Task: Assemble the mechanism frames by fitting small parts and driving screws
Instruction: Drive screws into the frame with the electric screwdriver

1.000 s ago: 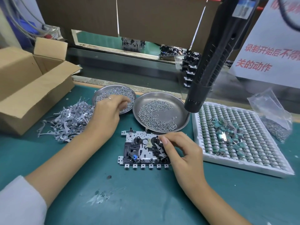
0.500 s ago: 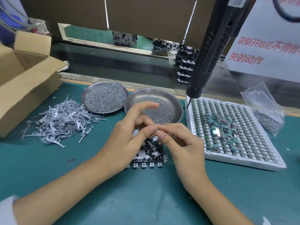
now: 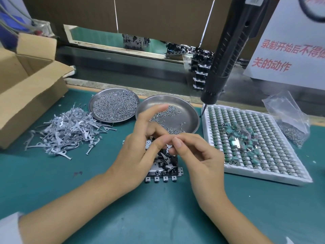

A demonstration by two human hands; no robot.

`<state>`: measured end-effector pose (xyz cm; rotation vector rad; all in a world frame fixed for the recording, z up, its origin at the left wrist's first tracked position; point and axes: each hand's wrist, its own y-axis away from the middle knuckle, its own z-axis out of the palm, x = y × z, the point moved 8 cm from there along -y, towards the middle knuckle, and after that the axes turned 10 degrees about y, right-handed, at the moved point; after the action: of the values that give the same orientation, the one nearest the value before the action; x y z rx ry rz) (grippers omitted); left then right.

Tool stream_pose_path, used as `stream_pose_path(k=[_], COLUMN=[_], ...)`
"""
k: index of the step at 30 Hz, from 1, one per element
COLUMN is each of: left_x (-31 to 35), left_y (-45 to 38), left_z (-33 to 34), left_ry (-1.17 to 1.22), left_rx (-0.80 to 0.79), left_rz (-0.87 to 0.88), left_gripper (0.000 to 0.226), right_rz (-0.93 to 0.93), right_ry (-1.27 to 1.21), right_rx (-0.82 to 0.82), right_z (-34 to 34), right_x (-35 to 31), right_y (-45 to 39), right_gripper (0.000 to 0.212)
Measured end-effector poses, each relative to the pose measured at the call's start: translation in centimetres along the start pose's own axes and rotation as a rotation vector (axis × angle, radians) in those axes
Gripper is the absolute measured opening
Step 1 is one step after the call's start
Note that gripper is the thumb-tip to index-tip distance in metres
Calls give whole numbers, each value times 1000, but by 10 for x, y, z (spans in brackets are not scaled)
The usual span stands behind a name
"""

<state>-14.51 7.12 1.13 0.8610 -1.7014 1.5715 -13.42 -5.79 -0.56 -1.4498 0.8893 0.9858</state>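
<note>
The mechanism frame (image 3: 163,166) lies flat on the green mat (image 3: 158,217) at the middle of the bench, mostly hidden under the two hands; its row of small square tabs runs along the near edge, facing the person, and its long axis cannot be judged with so much of it covered. The left hand (image 3: 139,155) hovers over the frame's left part with the forefinger stretched up toward the right-hand dish (image 3: 186,113) and the thumb reaching right. The right hand (image 3: 198,155) meets it above the frame, fingers curled, its fingertips touching the left thumb tip; whether a small part is pinched between them cannot be told. Behind stand two metal dishes, the left dish (image 3: 98,104) heaped with screws, the right one thinly scattered. A pile of grey metal levers (image 3: 66,131) lies to the left, a white tray of green parts (image 3: 255,141) to the right, and an electric screwdriver (image 3: 226,55) hangs above it, tilted.
</note>
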Motion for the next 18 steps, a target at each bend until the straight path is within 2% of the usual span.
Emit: stream_pose_path(k=[6, 12, 15, 18], left_x=[8, 14, 13, 6], left_y=[1, 1, 2, 2], left_z=[3, 6, 5, 2], left_ry=[-124, -207, -196, -78], left_rx=[-20, -32, -14, 43], left_rz=[104, 156, 137, 13], left_gripper=[45, 56, 52, 41], right_rz=[49, 77, 82, 50], right_ry=[-12, -25, -42, -61], right_rx=[7, 22, 27, 71], right_z=[0, -1, -2, -4], right_x=[4, 6, 6, 1], right_y=[1, 0, 0, 0], right_gripper=[12, 12, 11, 11])
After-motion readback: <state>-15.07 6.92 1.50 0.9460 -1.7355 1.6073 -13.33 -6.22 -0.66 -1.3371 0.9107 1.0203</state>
